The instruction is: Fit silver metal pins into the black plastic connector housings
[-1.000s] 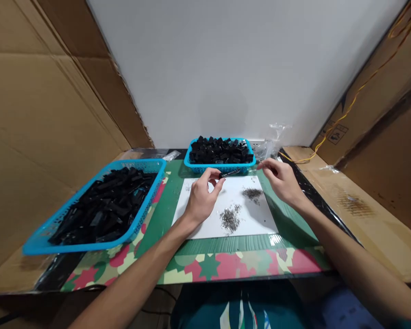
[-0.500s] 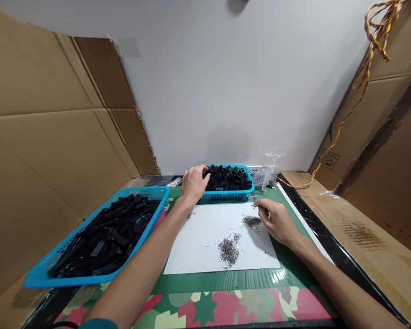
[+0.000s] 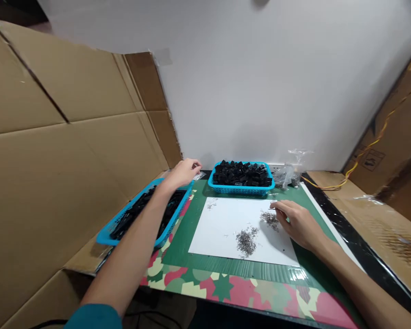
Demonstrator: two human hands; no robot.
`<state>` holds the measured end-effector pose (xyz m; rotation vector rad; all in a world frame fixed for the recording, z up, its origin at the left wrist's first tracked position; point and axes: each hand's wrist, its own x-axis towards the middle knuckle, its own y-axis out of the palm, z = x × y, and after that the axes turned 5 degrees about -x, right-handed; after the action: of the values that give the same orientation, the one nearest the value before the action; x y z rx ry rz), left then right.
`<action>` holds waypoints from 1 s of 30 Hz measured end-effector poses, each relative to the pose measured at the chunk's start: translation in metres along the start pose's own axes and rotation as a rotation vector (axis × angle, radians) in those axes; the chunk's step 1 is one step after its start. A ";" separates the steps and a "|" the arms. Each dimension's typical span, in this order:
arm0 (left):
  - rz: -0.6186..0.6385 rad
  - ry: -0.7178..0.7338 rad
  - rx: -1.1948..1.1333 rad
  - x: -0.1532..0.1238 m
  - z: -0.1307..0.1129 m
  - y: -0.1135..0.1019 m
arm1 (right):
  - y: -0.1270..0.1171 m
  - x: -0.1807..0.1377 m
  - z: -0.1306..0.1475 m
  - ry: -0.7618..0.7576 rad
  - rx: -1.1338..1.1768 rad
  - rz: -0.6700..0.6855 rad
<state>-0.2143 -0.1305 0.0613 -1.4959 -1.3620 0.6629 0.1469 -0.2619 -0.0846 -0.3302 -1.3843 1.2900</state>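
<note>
My left hand [image 3: 184, 172] reaches out over the far corner of the large blue basket [image 3: 107, 237], which is full of long black plastic parts; its fingers are curled and what they hold, if anything, is hidden. Over on the white sheet [image 3: 219, 228], my right hand [image 3: 296, 222] rests with fingertips pinched at a small pile of metal springs [image 3: 269, 217]. A second pile of springs [image 3: 245, 239] lies nearer the sheet's front edge. The small blue basket [image 3: 241, 188] of black blocks stands behind the sheet.
Cardboard walls stand on the left [image 3: 55, 160] and right [image 3: 397, 151]. A clear plastic bag [image 3: 287, 172] lies beside the small basket, and a yellow cable [image 3: 332, 185] runs along the right. A green mat with a camouflage border [image 3: 226, 285] covers the table.
My left hand carried a black piece from above the sheet to the small basket, then swung left to the large basket. My right hand dropped onto the spring pile. The view turned left.
</note>
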 end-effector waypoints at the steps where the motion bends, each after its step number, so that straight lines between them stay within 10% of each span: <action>1: 0.061 -0.019 0.007 -0.007 0.010 -0.015 | 0.000 -0.001 -0.001 -0.013 -0.009 0.007; 6: 0.334 -0.108 -0.015 -0.044 0.057 -0.055 | 0.002 -0.005 -0.003 -0.092 -0.035 0.039; 13: 0.298 -0.169 0.098 -0.072 0.095 -0.029 | 0.002 -0.005 -0.004 -0.114 -0.033 0.061; 25: 0.194 -0.137 0.270 -0.059 0.085 -0.034 | -0.014 0.005 0.000 0.040 0.298 0.194; 30: 0.064 -0.053 0.076 -0.064 0.038 -0.050 | -0.016 0.009 0.013 0.050 0.346 0.431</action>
<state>-0.2833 -0.1853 0.0785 -1.4754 -1.3190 0.7906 0.1412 -0.2669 -0.0639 -0.4328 -1.0515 1.8328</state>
